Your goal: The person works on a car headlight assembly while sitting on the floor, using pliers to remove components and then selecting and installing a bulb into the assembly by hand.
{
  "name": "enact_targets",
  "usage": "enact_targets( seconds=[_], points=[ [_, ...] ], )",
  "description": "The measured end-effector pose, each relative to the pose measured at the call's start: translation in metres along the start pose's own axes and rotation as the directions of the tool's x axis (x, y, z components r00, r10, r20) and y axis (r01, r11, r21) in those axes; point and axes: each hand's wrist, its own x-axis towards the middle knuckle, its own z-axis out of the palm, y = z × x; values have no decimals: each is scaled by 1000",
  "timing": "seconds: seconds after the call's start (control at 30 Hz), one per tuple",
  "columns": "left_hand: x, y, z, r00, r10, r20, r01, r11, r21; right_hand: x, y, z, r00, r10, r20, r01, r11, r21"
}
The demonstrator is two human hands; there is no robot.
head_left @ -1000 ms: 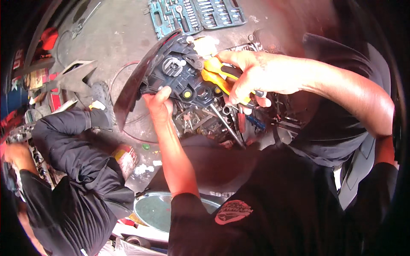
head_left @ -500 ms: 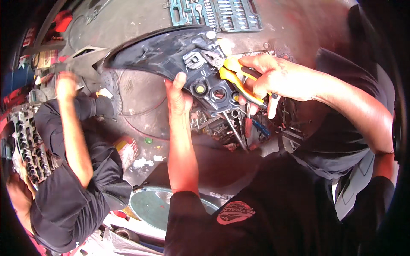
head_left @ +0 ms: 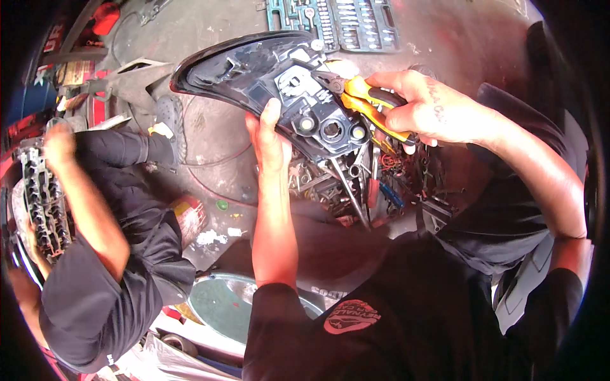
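Note:
My left hand [head_left: 271,136] grips the lower edge of a black car light housing [head_left: 257,86], its thumb lying on the back face. The housing is curved, tapers to the left and carries bulb sockets near its right end. Yellow-and-black pliers [head_left: 368,101] are in my right hand [head_left: 422,108], the fingers wrapped round their handles. The metal jaws of the pliers lie at the housing's right side, by the pale socket [head_left: 297,82]. Whether the jaws pinch anything cannot be made out.
A teal socket set case [head_left: 365,28] lies unfolded on the floor beyond the housing. Loose wrenches and other hand tools [head_left: 346,184] lie below it. At left, a co-worker [head_left: 121,247] in dark clothes sits by a metal engine part [head_left: 44,203]. A round greenish basin [head_left: 222,305] is nearby.
The pliers' jaws have shifted slightly right and down on the housing, which now shows a little farther right. The co-worker's arm has moved left to the engine part.

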Motion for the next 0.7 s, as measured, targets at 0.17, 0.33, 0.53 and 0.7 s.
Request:
enact_targets(
  seconds=[0.17,0.33,0.53,0.7],
  points=[
    [0,5,-4,998,10,59,-11,1000,24,1,-8,8,999,30,-31,-30,999,-19],
    [-2,7,-2,995,94,34,-95,995,30,4,0,5,973,127,191,-158,975,157],
    [1,17,-9,968,245,58,-250,959,130,2,9,13,969,36,243,-140,893,428],
    [4,23,-13,954,298,32,-299,941,158,-4,14,16,971,33,235,-176,763,622]
  ],
)
